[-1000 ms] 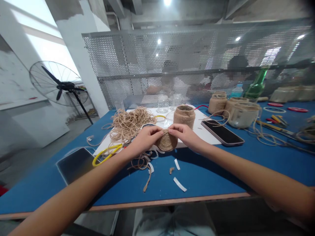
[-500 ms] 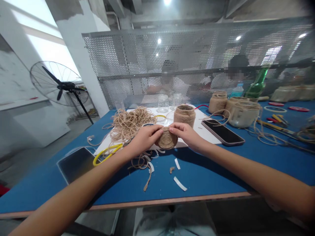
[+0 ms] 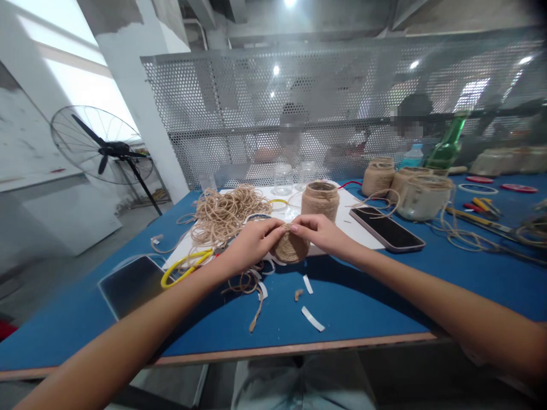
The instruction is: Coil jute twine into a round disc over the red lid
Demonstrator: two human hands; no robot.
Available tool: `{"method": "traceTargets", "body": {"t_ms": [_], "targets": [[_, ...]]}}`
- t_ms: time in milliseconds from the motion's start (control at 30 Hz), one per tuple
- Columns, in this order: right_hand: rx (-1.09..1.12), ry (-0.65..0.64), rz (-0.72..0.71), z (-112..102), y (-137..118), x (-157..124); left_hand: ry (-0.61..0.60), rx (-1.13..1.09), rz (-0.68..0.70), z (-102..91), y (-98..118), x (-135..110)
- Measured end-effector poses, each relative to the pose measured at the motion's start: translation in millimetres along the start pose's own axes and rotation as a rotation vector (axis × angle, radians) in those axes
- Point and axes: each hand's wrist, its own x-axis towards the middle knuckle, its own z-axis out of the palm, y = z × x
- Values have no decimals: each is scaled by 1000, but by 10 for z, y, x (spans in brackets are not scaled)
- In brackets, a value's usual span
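Observation:
Between my two hands is a round coil of jute twine (image 3: 291,248), wound in flat rings and held just above the front edge of a white sheet (image 3: 348,236). My left hand (image 3: 258,240) grips its left and upper edge, thumb on top. My right hand (image 3: 318,232) pinches the upper right edge, its thumb close to the left one. The fingers behind the coil are hidden. Just beyond stands a twine-wrapped jar (image 3: 320,200). A loose heap of twine (image 3: 231,208) lies to the left, near yellow-handled scissors (image 3: 186,267).
At right lie a phone (image 3: 387,229), more wrapped jars (image 3: 378,177), a green bottle (image 3: 448,145) and a utility knife (image 3: 478,221). Clear glass jars (image 3: 282,179) stand before a perforated metal screen (image 3: 239,114). Paper strips (image 3: 313,319) lie in front; a dark flat panel (image 3: 134,285) at left.
The coil has tipped slightly, its face turning more downward. My thumbs have come closer together along its top edge, the right one shifting a little left.

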Motion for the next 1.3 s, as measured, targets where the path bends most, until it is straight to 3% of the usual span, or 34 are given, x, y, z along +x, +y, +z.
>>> {"method": "traceTargets", "body": {"t_ms": [167,367,633,833,1100,1300], "targets": [[195,12,75,41,-26,-29,14,-81,-20,-37,39,-7],[329,79,65,58,-46,-52,37,-242,-43,-38,79,-20],[485,99,72,21,-27,-28,-102,-498,-68,-51,33,5],[498,118,72,41,-46,-28,-52,-403,-66,-38,41,-19],[554,174,89,5,-16,-3,-142,-502,-2,-9,-25,14],[617,178,131,18,-62,-17,-92,-486,-58,-3,-33,-5]]}}
